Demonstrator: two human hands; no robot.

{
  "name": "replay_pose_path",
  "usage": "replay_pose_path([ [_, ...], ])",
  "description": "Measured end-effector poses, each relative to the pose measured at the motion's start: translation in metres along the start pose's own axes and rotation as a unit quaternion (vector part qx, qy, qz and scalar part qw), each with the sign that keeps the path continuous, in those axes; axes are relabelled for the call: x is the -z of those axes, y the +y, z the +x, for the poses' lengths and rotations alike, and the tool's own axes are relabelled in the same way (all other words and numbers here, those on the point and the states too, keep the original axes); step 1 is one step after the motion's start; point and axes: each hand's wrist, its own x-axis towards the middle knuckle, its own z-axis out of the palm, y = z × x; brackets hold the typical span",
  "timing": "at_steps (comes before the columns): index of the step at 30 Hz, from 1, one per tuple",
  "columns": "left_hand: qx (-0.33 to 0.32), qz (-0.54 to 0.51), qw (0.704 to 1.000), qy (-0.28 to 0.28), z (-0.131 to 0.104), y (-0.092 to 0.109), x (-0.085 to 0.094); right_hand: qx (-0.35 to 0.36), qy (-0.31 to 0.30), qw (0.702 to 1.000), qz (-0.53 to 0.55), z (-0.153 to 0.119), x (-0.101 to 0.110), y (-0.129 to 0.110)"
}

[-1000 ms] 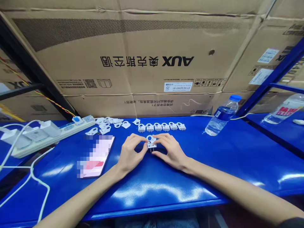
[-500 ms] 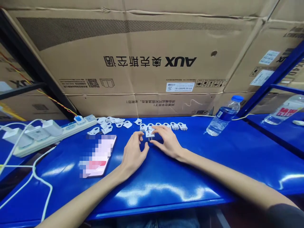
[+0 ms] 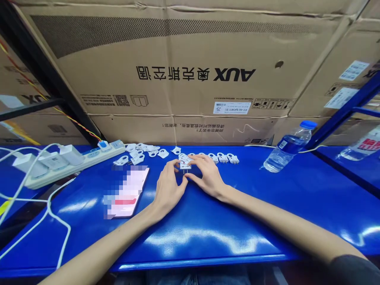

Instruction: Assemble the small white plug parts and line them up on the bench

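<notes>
Blue bench top (image 3: 208, 229) under me, big cardboard boxes (image 3: 184, 71) stacked behind it, and both my hands are up at the far middle of the surface. My right hand (image 3: 206, 176) has the small white plug (image 3: 185, 163) pinched between thumb and fingertips; my left hand (image 3: 168, 188) comes in from the other side, fingers curled, its fingertips on the plug too. So it sits between both hands, just in front of the row of plugs (image 3: 222, 158) lined up along the back.

It looks like light, hard plastic, stiff, smooth enough to slip, so I judge the flat sides of the body are the place to pinch, not the thin metal prongs. Those prongs seem to point down towards the bench and a little towards me, which puts the long axis roughly upright; it's too small here to be sure.

Off to my left lie loose white covers (image 3: 139, 152), a phone (image 3: 127, 192) and a power strip (image 3: 71, 164). A water bottle (image 3: 286, 148) lies to my right.
</notes>
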Motion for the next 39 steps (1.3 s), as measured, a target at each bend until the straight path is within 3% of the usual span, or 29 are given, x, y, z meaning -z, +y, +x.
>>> replay_pose_path([
  [7, 0.006, 0.002, 1.0, -0.008, 0.001, -0.003, -0.002, 0.007, 0.013, 1.0, 0.008, -0.003, -0.002, -0.001],
  [12, 0.018, 0.019, 0.999, 0.024, -0.001, 0.0, -0.001, -0.006, 0.013, 1.0, 0.005, 0.0, -0.001, 0.001],
  [14, 0.016, 0.044, 0.999, -0.003, -0.002, 0.004, 0.001, -0.02, 0.009, 1.0, 0.006, 0.005, -0.001, 0.004],
  [17, 0.004, 0.09, 0.989, -0.113, -0.003, 0.01, 0.004, -0.034, -0.003, 0.999, 0.002, 0.021, -0.003, 0.009],
  [21, -0.002, 0.125, 0.971, -0.205, -0.004, 0.017, 0.006, -0.033, -0.067, 0.997, -0.005, 0.049, -0.018, 0.013],
  [24, -0.024, 0.157, 0.962, -0.221, -0.006, 0.02, 0.005, -0.018, -0.111, 0.994, -0.01, 0.064, -0.033, 0.012],
  [29, -0.025, 0.177, 0.957, -0.229, -0.007, 0.024, 0.007, -0.031, -0.132, 0.991, -0.021, 0.071, -0.051, 0.014],
  [39, -0.021, 0.179, 0.956, -0.233, -0.006, 0.024, 0.009, -0.053, -0.146, 0.987, -0.039, 0.069, -0.05, 0.015],
])
